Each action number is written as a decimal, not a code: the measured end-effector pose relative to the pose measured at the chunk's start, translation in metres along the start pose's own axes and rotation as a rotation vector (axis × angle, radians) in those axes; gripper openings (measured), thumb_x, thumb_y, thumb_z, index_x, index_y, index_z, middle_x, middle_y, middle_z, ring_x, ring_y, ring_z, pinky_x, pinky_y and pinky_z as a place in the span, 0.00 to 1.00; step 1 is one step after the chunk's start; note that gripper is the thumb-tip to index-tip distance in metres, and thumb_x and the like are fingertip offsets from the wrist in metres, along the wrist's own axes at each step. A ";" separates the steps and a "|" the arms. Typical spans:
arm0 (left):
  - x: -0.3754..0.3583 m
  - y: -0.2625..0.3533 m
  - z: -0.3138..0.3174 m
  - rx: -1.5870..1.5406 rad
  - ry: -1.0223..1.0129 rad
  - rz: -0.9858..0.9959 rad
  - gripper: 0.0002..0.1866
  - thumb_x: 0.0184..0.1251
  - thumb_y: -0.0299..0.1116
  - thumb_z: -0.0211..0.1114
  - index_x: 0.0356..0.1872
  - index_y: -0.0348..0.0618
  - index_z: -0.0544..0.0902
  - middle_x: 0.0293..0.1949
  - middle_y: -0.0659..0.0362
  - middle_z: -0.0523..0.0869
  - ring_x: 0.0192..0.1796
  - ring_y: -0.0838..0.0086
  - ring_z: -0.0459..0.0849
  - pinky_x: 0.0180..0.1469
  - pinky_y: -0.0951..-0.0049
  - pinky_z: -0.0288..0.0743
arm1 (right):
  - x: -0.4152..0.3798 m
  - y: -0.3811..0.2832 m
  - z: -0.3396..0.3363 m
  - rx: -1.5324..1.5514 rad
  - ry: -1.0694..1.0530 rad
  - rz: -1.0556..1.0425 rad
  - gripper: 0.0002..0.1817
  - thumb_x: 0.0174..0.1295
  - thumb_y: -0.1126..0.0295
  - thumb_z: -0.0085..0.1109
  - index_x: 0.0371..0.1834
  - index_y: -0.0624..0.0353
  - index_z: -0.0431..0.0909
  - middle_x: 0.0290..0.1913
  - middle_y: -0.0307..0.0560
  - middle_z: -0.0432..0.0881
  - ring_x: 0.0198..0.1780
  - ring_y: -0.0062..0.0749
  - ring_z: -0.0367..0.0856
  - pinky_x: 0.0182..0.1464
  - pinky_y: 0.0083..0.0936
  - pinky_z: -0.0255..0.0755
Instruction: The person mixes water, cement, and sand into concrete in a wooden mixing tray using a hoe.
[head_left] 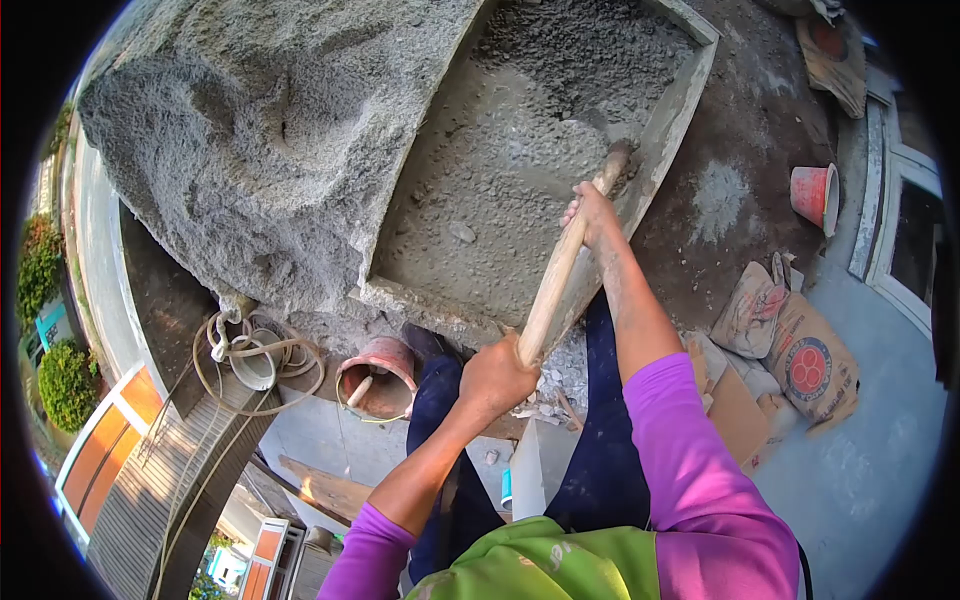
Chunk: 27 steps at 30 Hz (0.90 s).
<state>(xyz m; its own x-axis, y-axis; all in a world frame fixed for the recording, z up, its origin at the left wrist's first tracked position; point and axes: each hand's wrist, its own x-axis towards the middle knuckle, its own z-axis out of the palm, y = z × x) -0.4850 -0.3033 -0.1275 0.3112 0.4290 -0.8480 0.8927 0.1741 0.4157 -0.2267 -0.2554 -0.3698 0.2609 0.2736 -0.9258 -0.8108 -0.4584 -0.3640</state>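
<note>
Both my hands grip the pale wooden handle of a hoe (pixel 556 282). My left hand (pixel 499 376) is closed round the lower end, close to my body. Farther up the shaft, my right hand (pixel 598 214) is wrapped round it near the head. The dark head end lies at the wet concrete mix (pixel 480 190), and its blade is mostly hidden in the mix. A shallow mixing trough (pixel 655 165) with raised edges holds this grey, pebbly mix, which looks darker and coarser at the far end.
A large heap of grey sand (pixel 270 130) borders the trough on the left. A red bucket (pixel 377 378) stands by my left foot, near a coiled hose (pixel 300 350). To the right are another red bucket (pixel 812 196) and torn cement bags (pixel 810 360).
</note>
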 end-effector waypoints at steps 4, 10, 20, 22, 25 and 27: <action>-0.051 -0.060 -0.034 0.060 0.038 -0.028 0.14 0.57 0.38 0.69 0.41 0.41 0.84 0.34 0.38 0.88 0.42 0.41 0.88 0.47 0.45 0.81 | -0.051 0.076 0.038 0.118 -0.006 0.063 0.11 0.68 0.61 0.57 0.42 0.58 0.75 0.25 0.40 0.70 0.21 0.31 0.72 0.23 0.37 0.75; -0.127 -0.114 -0.049 -0.095 0.045 -0.060 0.12 0.56 0.33 0.70 0.37 0.37 0.82 0.30 0.38 0.87 0.37 0.41 0.89 0.41 0.50 0.82 | -0.149 0.101 0.091 0.087 -0.052 0.101 0.12 0.64 0.66 0.62 0.40 0.61 0.72 0.24 0.43 0.72 0.18 0.33 0.73 0.20 0.39 0.75; 0.109 0.049 0.072 -0.453 0.166 0.384 0.16 0.60 0.35 0.70 0.43 0.31 0.83 0.26 0.47 0.86 0.30 0.71 0.86 0.35 0.63 0.80 | -0.090 -0.196 0.066 -0.204 -0.121 -0.614 0.15 0.61 0.67 0.64 0.40 0.65 0.70 0.18 0.40 0.73 0.13 0.29 0.72 0.15 0.30 0.69; 0.191 0.083 0.084 -0.447 0.167 0.445 0.16 0.58 0.34 0.69 0.41 0.29 0.83 0.27 0.48 0.87 0.31 0.70 0.86 0.37 0.63 0.80 | -0.028 -0.240 0.052 -0.256 -0.043 -0.658 0.15 0.62 0.66 0.64 0.39 0.66 0.71 0.20 0.43 0.75 0.15 0.31 0.74 0.17 0.32 0.72; 0.252 0.103 0.097 -0.452 0.108 0.399 0.17 0.57 0.34 0.68 0.40 0.28 0.84 0.28 0.48 0.87 0.33 0.69 0.87 0.40 0.62 0.81 | 0.052 -0.254 0.035 -0.297 0.114 -0.602 0.14 0.63 0.65 0.64 0.40 0.66 0.73 0.24 0.43 0.75 0.18 0.30 0.75 0.19 0.33 0.74; 0.250 0.101 0.102 -0.439 0.053 0.319 0.17 0.56 0.33 0.67 0.41 0.28 0.85 0.28 0.48 0.87 0.33 0.68 0.87 0.41 0.62 0.80 | 0.078 -0.239 0.017 -0.305 0.170 -0.518 0.14 0.64 0.65 0.64 0.42 0.66 0.74 0.26 0.43 0.75 0.19 0.29 0.75 0.20 0.33 0.75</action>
<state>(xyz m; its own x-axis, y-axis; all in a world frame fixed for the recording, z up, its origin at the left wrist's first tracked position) -0.2840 -0.2689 -0.3314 0.5174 0.5628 -0.6446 0.5335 0.3768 0.7572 -0.0218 -0.1099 -0.3536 0.6800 0.3979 -0.6158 -0.3776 -0.5299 -0.7594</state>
